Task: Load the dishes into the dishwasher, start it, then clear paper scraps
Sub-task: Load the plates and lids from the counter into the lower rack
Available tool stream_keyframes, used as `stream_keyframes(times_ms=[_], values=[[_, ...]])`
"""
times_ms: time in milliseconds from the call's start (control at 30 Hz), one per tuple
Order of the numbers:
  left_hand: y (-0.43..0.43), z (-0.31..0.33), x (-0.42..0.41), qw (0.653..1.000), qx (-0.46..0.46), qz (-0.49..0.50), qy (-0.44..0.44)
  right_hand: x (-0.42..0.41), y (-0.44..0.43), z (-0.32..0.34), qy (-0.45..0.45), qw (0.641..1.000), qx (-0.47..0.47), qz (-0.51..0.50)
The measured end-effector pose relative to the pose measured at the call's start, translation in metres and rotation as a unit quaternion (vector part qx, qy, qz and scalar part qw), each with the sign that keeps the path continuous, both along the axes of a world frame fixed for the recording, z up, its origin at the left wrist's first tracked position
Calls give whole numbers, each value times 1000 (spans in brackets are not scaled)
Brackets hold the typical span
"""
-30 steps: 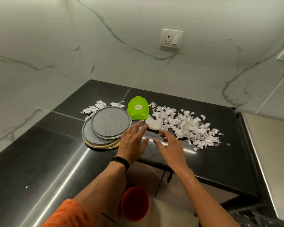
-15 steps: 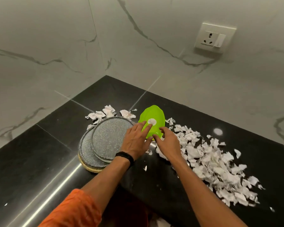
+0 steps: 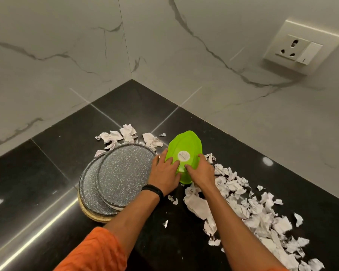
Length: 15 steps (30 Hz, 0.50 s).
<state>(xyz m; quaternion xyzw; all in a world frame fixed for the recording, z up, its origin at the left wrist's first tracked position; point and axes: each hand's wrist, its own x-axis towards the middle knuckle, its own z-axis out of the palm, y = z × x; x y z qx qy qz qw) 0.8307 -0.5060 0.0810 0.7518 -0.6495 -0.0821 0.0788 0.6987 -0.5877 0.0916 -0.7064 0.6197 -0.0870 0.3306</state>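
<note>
Watching the head cam feed from my end. The lime-green plastic bowl (image 3: 184, 145) is upside-down on the glossy black stone counter (image 3: 53, 153), base with a round white sticker (image 3: 183, 155) facing up at me, sitting near the corner where the white marble-look walls (image 3: 47, 55) meet.

Both hands are on it. The left hand (image 3: 165, 174) comes in from the left side, thumb laid across the upturned base and fingers curved round the left edge. The right hand (image 3: 201, 173) mirrors it on the right, thumb on the base, fingers wrapped over the right rim. So the bowl is clasped between the two, thumbs nearly meeting in the middle. Can't tell if it's lifted off the counter or not.

Just left of the left hand is a stack of round grey speckled plates (image 3: 123, 171), the top one nearly touching the knuckles. Torn white paper scraps (image 3: 243, 202) are heaped along the right forearm and trail off to the right, with a few more scraps behind the plates.
</note>
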Motion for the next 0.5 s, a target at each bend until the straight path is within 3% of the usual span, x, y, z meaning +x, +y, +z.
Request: stream_keyframes(times_ms=[167,367,500], values=[[-5,-6,5,999,-32,11,7,10,-14,-11,-62,993,33,-90],[-2,6,15,999,-44,21,14,14,-22,-8,-303,931,94,-182],[5,20,22,996,-85,18,6,24,-12,22,-359,921,12,-151]])
